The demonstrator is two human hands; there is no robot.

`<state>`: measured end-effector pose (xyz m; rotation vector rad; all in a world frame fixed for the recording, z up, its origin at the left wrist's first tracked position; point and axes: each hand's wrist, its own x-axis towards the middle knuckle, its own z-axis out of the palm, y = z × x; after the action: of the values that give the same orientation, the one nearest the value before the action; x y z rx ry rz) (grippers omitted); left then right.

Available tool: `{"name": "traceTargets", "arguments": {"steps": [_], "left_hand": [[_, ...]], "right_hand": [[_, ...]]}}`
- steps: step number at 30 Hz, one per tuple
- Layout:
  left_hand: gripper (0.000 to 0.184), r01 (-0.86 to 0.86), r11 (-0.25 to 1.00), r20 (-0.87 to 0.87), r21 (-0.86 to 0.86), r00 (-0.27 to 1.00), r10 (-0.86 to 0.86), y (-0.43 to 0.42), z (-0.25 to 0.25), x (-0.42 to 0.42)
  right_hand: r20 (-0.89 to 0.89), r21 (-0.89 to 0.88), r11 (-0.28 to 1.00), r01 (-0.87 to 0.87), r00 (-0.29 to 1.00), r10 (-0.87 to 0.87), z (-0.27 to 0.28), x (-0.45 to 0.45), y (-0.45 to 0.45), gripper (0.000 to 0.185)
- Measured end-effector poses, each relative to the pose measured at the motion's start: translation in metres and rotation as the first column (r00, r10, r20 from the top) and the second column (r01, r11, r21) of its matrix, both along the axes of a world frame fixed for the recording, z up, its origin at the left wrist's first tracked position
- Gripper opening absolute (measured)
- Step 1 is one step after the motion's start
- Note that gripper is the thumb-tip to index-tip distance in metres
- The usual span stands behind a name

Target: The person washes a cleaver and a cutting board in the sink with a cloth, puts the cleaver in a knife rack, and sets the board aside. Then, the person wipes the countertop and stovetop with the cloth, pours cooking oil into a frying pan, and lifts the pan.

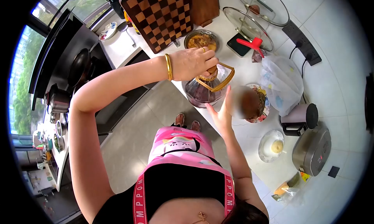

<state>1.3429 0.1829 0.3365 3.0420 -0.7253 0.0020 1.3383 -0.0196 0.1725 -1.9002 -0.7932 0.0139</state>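
Note:
A clear glass jug with a gold-coloured handle and dark contents stands at the counter's near edge. My left hand, a gold bangle at its wrist, reaches over the top with fingers closed around the jug's wooden stopper. It hides part of the stopper, so I cannot tell whether this is seated or raised. Against the jug's right side rests my right hand, thumb and fingers spread. Behind the jug sits a metal bowl of food; to the right is a plate of food, partly blurred.
A checkered cutting board leans at the back. Glass lids, a phone, a plastic bag, a kettle and a rice cooker line the wall side. A plate holds a round pale item.

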Motion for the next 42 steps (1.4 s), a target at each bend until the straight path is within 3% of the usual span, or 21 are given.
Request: {"name": "traceTargets", "arguments": {"steps": [6, 10, 12, 14, 15, 16, 18, 20, 23, 25, 26, 28, 30, 31, 33, 34, 36, 37, 38, 40, 42], "left_hand": [[0.044, -0.210, 0.977, 0.081, -0.026, 0.974, 0.212, -0.013, -0.007, -0.005], [0.059, -0.561, 0.796, -0.111, 0.228, 0.797, 0.594, -0.031, 0.018, -0.001], [0.063, -0.529, 0.787, -0.158, 0.318, 0.789, 0.594, -0.029, 0.032, 0.000], [0.058, -0.423, 0.861, 0.111, 0.282, 0.906, 0.408, -0.018, 0.034, -0.004], [0.047, -0.311, 0.945, 0.053, 0.105, 0.950, 0.307, -0.011, 0.030, -0.003], [0.047, -0.312, 0.944, 0.053, 0.103, 0.950, 0.308, -0.005, 0.024, 0.000], [0.042, -0.038, 0.995, -0.199, -0.096, 0.980, 0.018, 0.000, 0.018, 0.007], [0.040, -0.042, 0.998, -0.142, -0.057, 0.989, 0.034, -0.001, 0.018, 0.014], [0.037, -0.270, 0.949, -0.279, -0.162, 0.935, 0.218, -0.004, 0.050, 0.021], [0.041, -0.262, 0.885, -0.149, -0.384, 0.964, 0.220, 0.022, 0.050, 0.016], [0.041, -0.219, 0.816, -0.074, -0.535, 0.974, 0.213, 0.043, 0.039, 0.012], [0.037, -0.336, 0.754, -0.073, -0.564, 0.930, 0.360, 0.086, -0.001, -0.008], [0.038, -0.614, 0.529, -0.281, -0.586, 0.766, 0.577, 0.120, -0.077, -0.038], [0.039, -0.693, 0.399, -0.366, -0.600, 0.682, 0.633, 0.134, -0.129, -0.055], [0.040, -0.778, 0.166, -0.506, -0.605, 0.537, 0.675, 0.148, -0.216, -0.076], [0.041, -0.792, 0.069, -0.565, -0.607, 0.490, 0.664, 0.145, -0.248, -0.076], [0.043, -0.633, 0.092, -0.454, -0.768, 0.641, 0.619, 0.131, -0.284, -0.069], [0.047, -0.705, 0.288, -0.347, -0.647, 0.610, 0.713, 0.131, -0.290, -0.065], [0.047, -0.700, 0.284, -0.356, -0.656, 0.618, 0.700, 0.129, -0.296, -0.063], [0.055, -0.744, 0.468, -0.126, -0.476, 0.584, 0.802, 0.128, -0.312, -0.064], [0.058, -0.765, 0.470, -0.158, -0.441, 0.581, 0.798, 0.139, -0.313, -0.068]], "right_hand": [[0.039, -0.053, 0.996, 0.073, 0.997, -0.071, -0.015, -0.005, 0.003, 0.098], [0.054, -0.059, 0.994, 0.091, 0.995, -0.088, -0.013, -0.001, 0.008, 0.098], [0.056, -0.061, 0.994, 0.088, 0.995, -0.085, -0.016, 0.001, 0.008, 0.098], [0.069, -0.028, 0.996, 0.079, 0.995, -0.077, -0.017, 0.001, 0.008, 0.099], [0.069, -0.030, 0.997, 0.078, 0.995, -0.075, -0.016, -0.001, 0.007, 0.099], [0.040, -0.055, 0.996, 0.076, 0.996, -0.074, -0.014, -0.005, 0.005, 0.099], [0.018, -0.083, 0.994, 0.074, 0.997, -0.072, -0.010, -0.008, 0.002, 0.099], [-0.017, -0.085, 0.994, 0.065, 0.998, -0.066, -0.007, -0.007, 0.002, 0.100], [-0.015, -0.064, 0.996, 0.070, 0.997, -0.071, -0.004, -0.007, 0.002, 0.096], [-0.016, -0.042, 0.996, 0.075, 0.997, -0.076, -0.005, -0.007, -0.001, 0.094], [-0.046, 0.005, 0.997, 0.083, 0.995, -0.083, -0.011, -0.009, -0.006, 0.086], [-0.077, 0.053, 0.994, 0.099, 0.993, -0.095, -0.028, -0.015, -0.017, 0.079], [-0.334, 0.015, 0.978, 0.207, 0.923, -0.191, -0.054, -0.025, -0.027, 0.059], [-0.336, 0.013, 0.978, 0.208, 0.922, -0.192, -0.066, -0.030, -0.033, 0.059], [-0.665, 0.036, 0.950, 0.310, 0.717, -0.209, -0.093, -0.039, -0.040, 0.044], [-0.664, 0.026, 0.949, 0.315, 0.715, -0.219, -0.105, -0.043, -0.047, 0.044], [-0.710, -0.120, 0.968, 0.221, 0.663, -0.239, -0.124, -0.050, -0.054, 0.039], [-0.708, -0.129, 0.965, 0.226, 0.661, -0.249, -0.133, -0.052, -0.050, 0.039], [-0.797, -0.121, 0.967, 0.223, 0.559, -0.229, -0.138, -0.053, -0.048, 0.037], [-0.905, -0.113, 0.950, 0.291, 0.365, -0.219, -0.124, -0.057, -0.036, 0.029], [-0.957, -0.054, 0.942, 0.331, 0.251, -0.144, -0.131, -0.054, -0.021, 0.025]]}}
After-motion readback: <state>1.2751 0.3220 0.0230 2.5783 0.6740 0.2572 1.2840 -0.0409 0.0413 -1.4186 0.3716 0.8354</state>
